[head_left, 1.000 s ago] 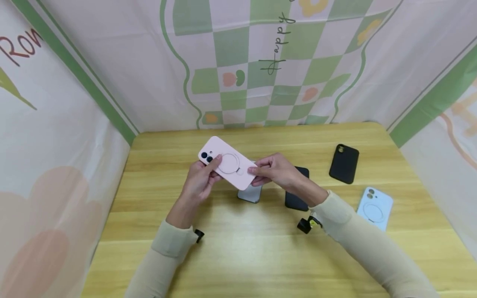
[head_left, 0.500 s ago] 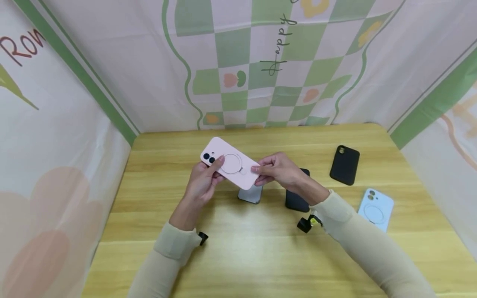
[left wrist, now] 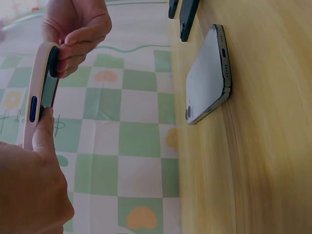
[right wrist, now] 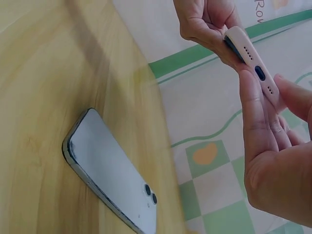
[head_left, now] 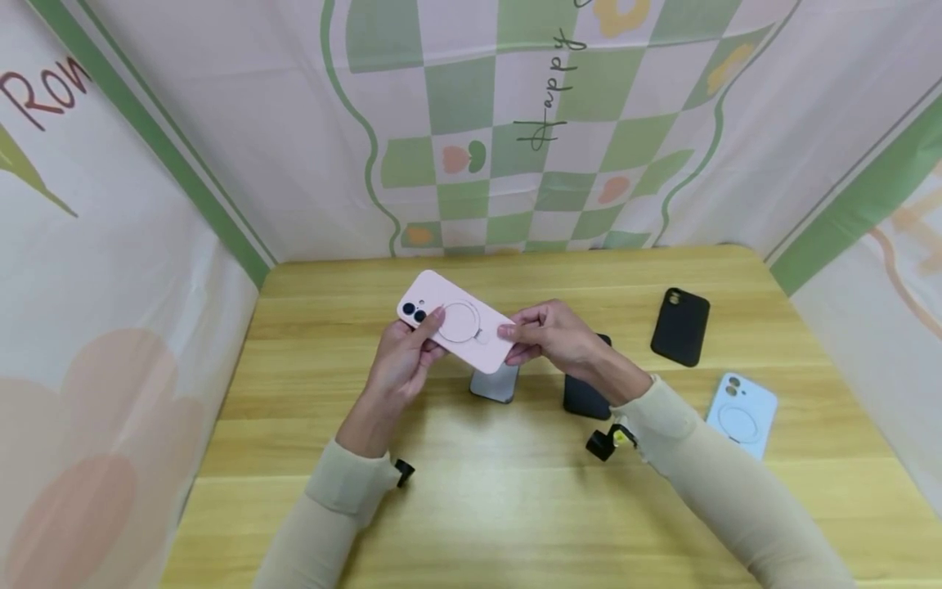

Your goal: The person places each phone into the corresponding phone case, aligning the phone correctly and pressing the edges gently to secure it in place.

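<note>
A pink phone case (head_left: 458, 322) with a ring on its back is held up over the table, around a dark phone whose edge shows in both wrist views. My left hand (head_left: 397, 360) grips its camera end, thumb on the back beside the lenses. At the other end my right hand (head_left: 550, 334) pinches a corner, with the thumb on the back and fingers underneath. In the right wrist view, port cutouts line the case's short edge. A silvery-white phone (right wrist: 109, 170) lies on the table below, partly hidden by the case in the head view.
A dark, flat phone-shaped thing (head_left: 586, 397) lies partly under my right forearm. Farther right on the wooden table (head_left: 486, 507) are a black phone case (head_left: 680, 327) and a light blue phone case (head_left: 745, 413), which the right sleeve partly covers. Patterned fabric (head_left: 456, 98) hangs around the table.
The pink case and both hands have shifted very slightly to the right in the head view, and the camera view has moved a little. Both grips stay the same.
</note>
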Tool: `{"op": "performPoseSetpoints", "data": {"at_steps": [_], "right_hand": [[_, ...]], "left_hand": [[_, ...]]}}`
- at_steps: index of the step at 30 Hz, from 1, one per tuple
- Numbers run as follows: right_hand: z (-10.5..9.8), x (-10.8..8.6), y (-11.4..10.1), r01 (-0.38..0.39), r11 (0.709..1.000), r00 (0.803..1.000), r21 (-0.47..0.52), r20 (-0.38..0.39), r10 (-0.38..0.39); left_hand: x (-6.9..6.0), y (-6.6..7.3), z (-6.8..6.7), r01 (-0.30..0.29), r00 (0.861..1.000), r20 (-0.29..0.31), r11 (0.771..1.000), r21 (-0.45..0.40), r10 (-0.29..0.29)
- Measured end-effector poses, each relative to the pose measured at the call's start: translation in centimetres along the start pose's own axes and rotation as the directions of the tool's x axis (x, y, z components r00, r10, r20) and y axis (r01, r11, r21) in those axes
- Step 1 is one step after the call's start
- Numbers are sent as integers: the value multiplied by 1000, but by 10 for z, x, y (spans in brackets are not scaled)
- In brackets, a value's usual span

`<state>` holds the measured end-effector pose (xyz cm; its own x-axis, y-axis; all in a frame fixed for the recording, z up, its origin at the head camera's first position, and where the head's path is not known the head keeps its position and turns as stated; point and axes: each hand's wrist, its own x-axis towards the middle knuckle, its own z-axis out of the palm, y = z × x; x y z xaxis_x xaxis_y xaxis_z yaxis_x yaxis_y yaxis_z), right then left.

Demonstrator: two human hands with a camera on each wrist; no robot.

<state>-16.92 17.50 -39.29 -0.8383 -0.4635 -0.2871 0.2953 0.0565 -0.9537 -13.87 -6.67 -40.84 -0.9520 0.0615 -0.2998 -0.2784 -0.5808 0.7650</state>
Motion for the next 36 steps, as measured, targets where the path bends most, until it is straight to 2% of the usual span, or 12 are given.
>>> {"op": "performPoseSetpoints", "data": {"at_steps": [6, 18, 21, 29, 36], "right_hand": [[4, -1, -1, 32, 999, 999, 34, -36, -31], [9, -1, 4, 37, 998, 995, 56, -90, -32], [14, -1, 6, 16, 997, 997, 79, -77, -10], [23, 1, 12, -9, 985, 1000, 170, 14, 7], [26, 1, 16, -13, 986, 1000, 165, 30, 9]], "left_hand": [[-2, 2, 3, 11, 1000, -26, 999, -54, -12], [0, -4, 7, -46, 997, -70, 993, -107, 38], [1, -5, 10, -61, 996, -78, 991, -122, 52], [4, -8, 14, -93, 993, -83, 986, -137, 82], [3, -8, 15, -107, 992, -86, 985, -137, 96]]}}
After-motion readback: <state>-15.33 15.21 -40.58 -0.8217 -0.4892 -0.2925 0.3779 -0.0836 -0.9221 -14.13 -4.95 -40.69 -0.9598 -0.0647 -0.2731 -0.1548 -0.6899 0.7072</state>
